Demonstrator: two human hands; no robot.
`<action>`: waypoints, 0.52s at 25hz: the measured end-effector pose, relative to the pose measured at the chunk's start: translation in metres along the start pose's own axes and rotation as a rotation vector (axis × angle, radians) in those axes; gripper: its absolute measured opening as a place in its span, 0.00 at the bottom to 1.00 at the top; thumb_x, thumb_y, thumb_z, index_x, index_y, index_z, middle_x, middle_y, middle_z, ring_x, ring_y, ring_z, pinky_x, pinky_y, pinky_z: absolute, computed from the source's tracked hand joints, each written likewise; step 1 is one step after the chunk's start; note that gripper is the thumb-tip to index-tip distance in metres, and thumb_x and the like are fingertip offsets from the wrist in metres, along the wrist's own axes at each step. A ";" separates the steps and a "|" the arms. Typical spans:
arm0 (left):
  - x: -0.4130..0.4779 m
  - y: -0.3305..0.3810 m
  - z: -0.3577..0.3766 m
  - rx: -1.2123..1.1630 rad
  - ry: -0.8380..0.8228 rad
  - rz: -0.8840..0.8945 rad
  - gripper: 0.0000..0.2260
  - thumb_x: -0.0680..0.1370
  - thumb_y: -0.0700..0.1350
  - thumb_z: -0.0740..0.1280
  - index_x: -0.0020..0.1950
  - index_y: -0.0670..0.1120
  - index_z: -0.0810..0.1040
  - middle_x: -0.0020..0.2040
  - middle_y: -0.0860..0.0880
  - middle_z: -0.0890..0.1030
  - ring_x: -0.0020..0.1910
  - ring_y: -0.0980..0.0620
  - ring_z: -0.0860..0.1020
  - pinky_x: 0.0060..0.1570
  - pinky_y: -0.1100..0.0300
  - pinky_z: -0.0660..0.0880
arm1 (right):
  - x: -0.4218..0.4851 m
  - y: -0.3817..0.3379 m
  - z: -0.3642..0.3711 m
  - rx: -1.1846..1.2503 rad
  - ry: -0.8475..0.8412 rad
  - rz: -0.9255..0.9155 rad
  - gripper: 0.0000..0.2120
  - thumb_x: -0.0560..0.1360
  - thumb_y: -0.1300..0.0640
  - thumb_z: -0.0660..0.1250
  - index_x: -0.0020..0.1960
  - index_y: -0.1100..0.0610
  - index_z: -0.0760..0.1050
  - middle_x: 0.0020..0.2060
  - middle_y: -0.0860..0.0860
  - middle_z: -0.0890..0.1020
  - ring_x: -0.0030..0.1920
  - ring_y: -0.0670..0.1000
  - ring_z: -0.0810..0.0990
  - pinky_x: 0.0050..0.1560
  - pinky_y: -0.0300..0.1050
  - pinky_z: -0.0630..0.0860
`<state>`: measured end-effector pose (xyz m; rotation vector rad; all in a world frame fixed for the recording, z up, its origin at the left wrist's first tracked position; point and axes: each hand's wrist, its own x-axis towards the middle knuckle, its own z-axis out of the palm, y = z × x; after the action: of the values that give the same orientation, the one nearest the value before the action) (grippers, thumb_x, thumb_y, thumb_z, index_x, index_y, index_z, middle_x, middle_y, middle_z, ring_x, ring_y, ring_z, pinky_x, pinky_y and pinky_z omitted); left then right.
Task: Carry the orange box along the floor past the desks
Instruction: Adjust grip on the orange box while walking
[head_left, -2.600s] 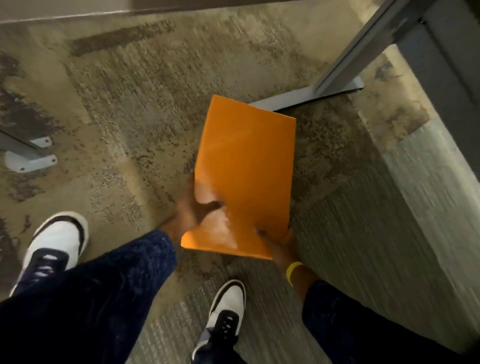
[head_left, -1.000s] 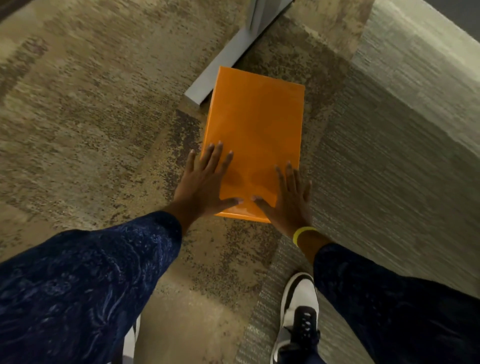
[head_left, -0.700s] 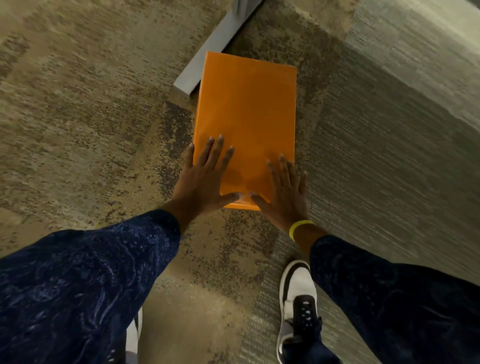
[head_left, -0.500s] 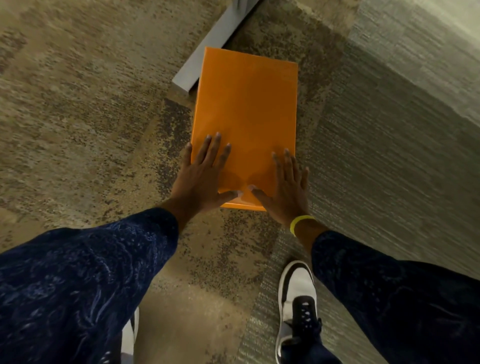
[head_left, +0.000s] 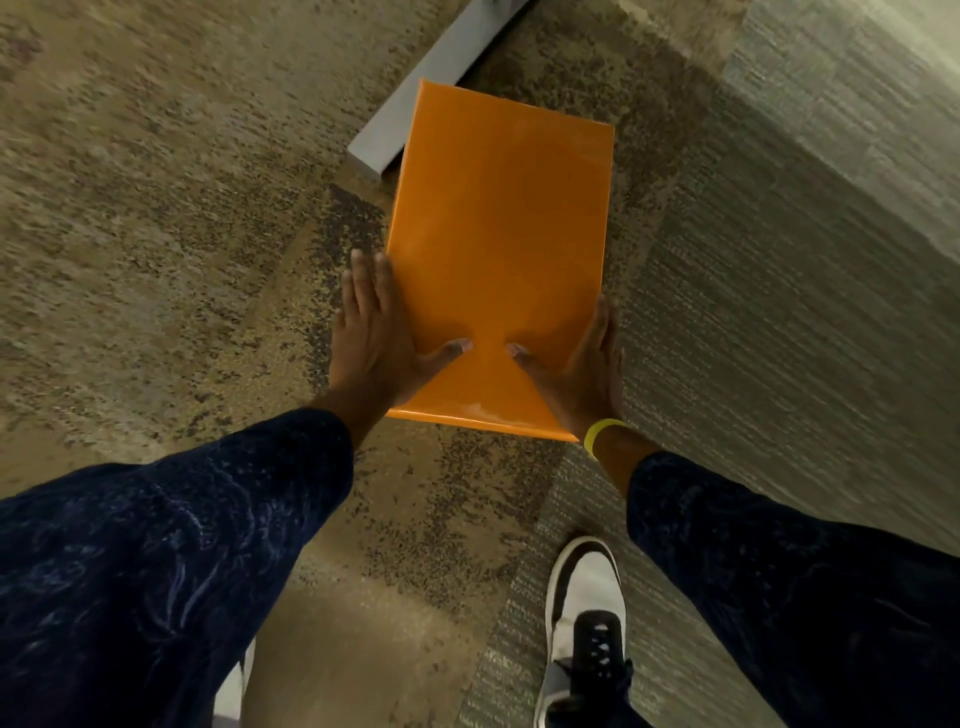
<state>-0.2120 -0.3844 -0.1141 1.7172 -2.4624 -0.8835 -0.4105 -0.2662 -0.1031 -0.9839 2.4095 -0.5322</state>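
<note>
The orange box (head_left: 501, 244) is flat and rectangular, its glossy top facing me over the carpet. My left hand (head_left: 371, 332) lies along its left edge, fingers down the side, thumb across the top. On the right edge sits my right hand (head_left: 582, 371), with a yellow wristband, gripping the same way. Both thumbs point at each other near the box's near end. Whether the box rests on the carpet or is lifted off it cannot be told.
A grey metal desk foot (head_left: 423, 88) runs diagonally just beyond the box's far left corner. Mottled tan carpet (head_left: 156, 208) lies to the left, grey striped carpet (head_left: 779, 312) to the right. My white and black shoe (head_left: 587, 613) stands below the box.
My hands have slid from flat on top of the box out to its two side edges, with only the thumbs left on top. The box has stayed by the desk foot.
</note>
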 end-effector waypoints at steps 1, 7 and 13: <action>-0.003 0.000 0.002 -0.068 -0.017 -0.047 0.62 0.63 0.80 0.62 0.81 0.44 0.40 0.83 0.39 0.46 0.81 0.37 0.51 0.74 0.35 0.60 | 0.001 0.001 0.001 0.061 0.002 0.041 0.62 0.61 0.28 0.72 0.80 0.54 0.42 0.80 0.57 0.50 0.79 0.60 0.53 0.75 0.64 0.58; -0.010 -0.006 0.008 -0.375 -0.015 -0.114 0.56 0.65 0.71 0.73 0.81 0.50 0.46 0.79 0.45 0.64 0.71 0.41 0.73 0.60 0.43 0.74 | -0.008 0.008 0.005 0.387 -0.046 0.263 0.61 0.59 0.36 0.80 0.80 0.54 0.49 0.73 0.56 0.69 0.68 0.58 0.74 0.65 0.59 0.75; -0.011 -0.013 0.004 -0.567 -0.047 -0.032 0.54 0.67 0.63 0.77 0.81 0.52 0.47 0.77 0.46 0.68 0.69 0.44 0.74 0.59 0.45 0.78 | -0.012 0.009 0.004 0.450 -0.048 0.268 0.54 0.61 0.42 0.81 0.77 0.56 0.58 0.68 0.54 0.75 0.61 0.55 0.79 0.57 0.48 0.77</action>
<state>-0.1975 -0.3765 -0.1205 1.5370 -1.9328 -1.4585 -0.4062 -0.2522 -0.1076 -0.4689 2.1899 -0.8855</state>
